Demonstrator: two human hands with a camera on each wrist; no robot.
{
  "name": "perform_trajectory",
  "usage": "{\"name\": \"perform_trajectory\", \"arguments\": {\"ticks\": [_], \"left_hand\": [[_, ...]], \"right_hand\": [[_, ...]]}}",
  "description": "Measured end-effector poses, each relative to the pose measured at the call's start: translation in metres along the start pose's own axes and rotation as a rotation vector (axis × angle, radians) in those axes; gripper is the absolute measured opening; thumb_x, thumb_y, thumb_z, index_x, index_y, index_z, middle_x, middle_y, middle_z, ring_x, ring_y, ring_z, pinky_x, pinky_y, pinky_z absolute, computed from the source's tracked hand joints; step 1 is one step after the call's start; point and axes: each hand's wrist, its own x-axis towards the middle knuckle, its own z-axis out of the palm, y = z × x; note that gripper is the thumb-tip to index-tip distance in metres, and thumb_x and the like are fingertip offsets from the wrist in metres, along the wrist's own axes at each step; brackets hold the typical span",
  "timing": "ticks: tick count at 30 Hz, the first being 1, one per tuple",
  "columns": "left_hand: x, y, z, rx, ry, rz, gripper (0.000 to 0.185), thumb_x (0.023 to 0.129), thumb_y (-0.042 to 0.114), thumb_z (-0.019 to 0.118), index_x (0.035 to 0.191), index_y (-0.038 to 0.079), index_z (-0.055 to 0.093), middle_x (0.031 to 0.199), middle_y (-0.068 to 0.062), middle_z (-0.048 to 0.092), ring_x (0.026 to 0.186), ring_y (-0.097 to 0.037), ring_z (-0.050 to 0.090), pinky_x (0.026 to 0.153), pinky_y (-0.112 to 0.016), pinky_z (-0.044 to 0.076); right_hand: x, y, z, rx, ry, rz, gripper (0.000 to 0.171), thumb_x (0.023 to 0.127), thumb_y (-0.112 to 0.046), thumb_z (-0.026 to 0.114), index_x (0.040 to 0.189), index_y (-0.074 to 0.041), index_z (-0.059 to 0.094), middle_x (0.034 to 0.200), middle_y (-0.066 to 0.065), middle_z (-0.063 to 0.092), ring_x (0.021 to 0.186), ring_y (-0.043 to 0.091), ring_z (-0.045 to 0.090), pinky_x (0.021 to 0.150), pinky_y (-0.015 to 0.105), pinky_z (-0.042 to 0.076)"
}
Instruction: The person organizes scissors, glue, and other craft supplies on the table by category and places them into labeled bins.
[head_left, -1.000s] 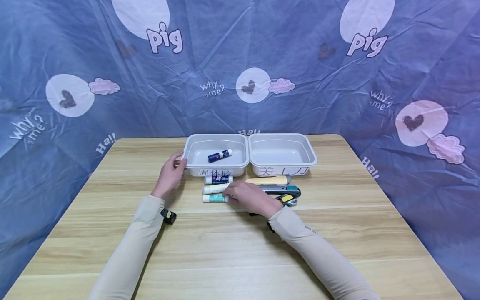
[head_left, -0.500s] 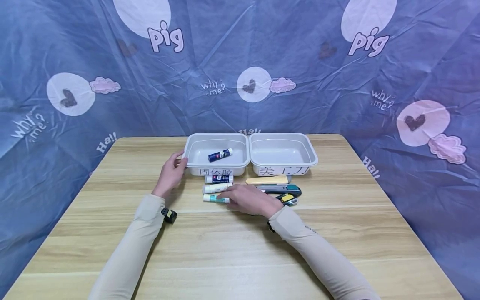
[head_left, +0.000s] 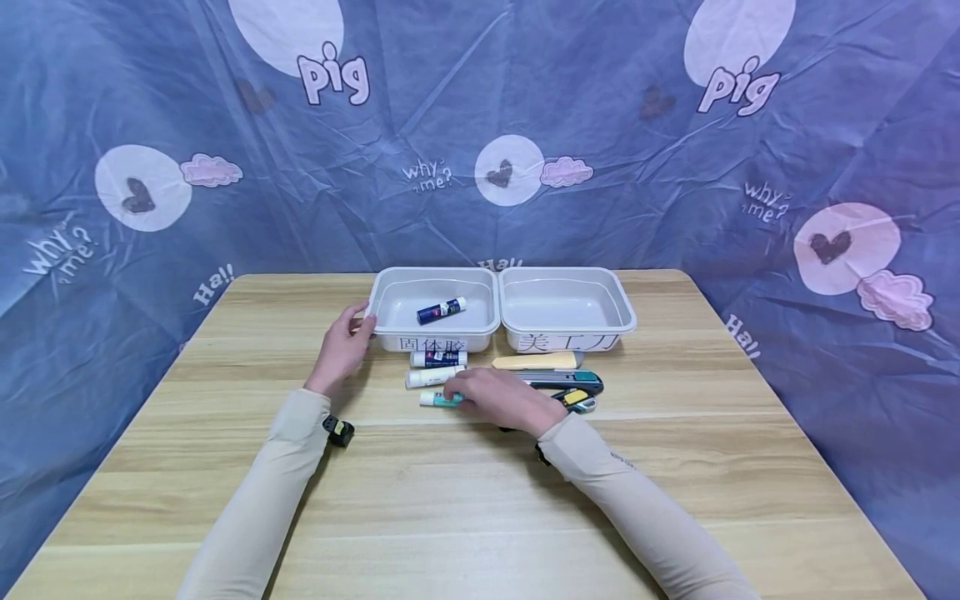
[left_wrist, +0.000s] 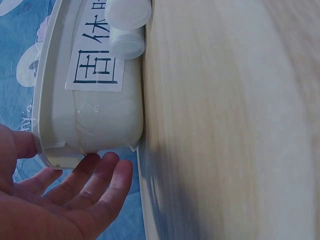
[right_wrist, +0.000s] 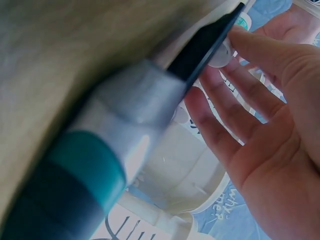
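My left hand (head_left: 341,350) rests against the left corner of the left white tray (head_left: 382,292), thumb on the rim and fingers straight (left_wrist: 102,172) under the corner. A dark blue glue stick (head_left: 441,311) lies inside that tray. My right hand (head_left: 491,396) lies over a teal-and-white glue stick (head_left: 437,400) on the table and pinches it at its right end. A white glue stick (head_left: 433,377) and a dark blue one (head_left: 438,358) lie just behind it, in front of the tray. The right white tray (head_left: 622,308) holds nothing.
Three utility knives lie right of the glue sticks: a beige one (head_left: 536,361), a teal one (head_left: 570,381) that also fills the right wrist view (right_wrist: 95,155), and a small yellow-black one (head_left: 577,400). A blue printed cloth hangs behind the wooden table (head_left: 480,500).
The teal-and-white glue stick has slid a little to the right under my right hand. My left hand has stayed at the tray's corner.
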Motion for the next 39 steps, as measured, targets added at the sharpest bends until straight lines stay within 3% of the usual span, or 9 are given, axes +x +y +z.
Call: {"name": "perform_trajectory", "arguments": {"ticks": [21, 31, 39], "left_hand": [[0.0007, -0.0009, 0.0002, -0.024, -0.004, -0.012, 0.052, 0.110, 0.028, 0.044, 0.157, 0.007, 0.037, 0.138, -0.030, 0.059, 0.115, -0.041, 0.065, 0.089, -0.037, 0.058], [0.0005, -0.0012, -0.0001, -0.016, 0.003, -0.006, 0.052, 0.110, 0.027, 0.044, 0.157, 0.005, 0.037, 0.136, -0.031, 0.059, 0.114, -0.042, 0.066, 0.079, -0.023, 0.055], [0.0008, -0.0010, -0.0001, -0.019, -0.002, -0.012, 0.052, 0.110, 0.028, 0.044, 0.158, 0.007, 0.036, 0.138, -0.030, 0.059, 0.114, -0.041, 0.066, 0.086, -0.034, 0.058]], "right_hand": [[0.0001, 0.0018, -0.0018, 0.041, 0.004, 0.008, 0.024, 0.095, -0.010, 0.073, 0.119, -0.016, 0.073, 0.117, -0.001, 0.073, 0.107, 0.012, 0.068, 0.094, 0.026, 0.057], [0.0012, 0.0035, -0.0029, 0.063, 0.036, 0.005, 0.027, 0.094, -0.004, 0.072, 0.119, -0.013, 0.073, 0.120, 0.002, 0.073, 0.111, 0.014, 0.068, 0.096, 0.026, 0.057], [0.0000, 0.0043, -0.0062, 0.075, 0.062, 0.009, 0.026, 0.095, -0.002, 0.071, 0.119, -0.012, 0.073, 0.119, 0.001, 0.073, 0.110, 0.014, 0.069, 0.094, 0.026, 0.057]]}}
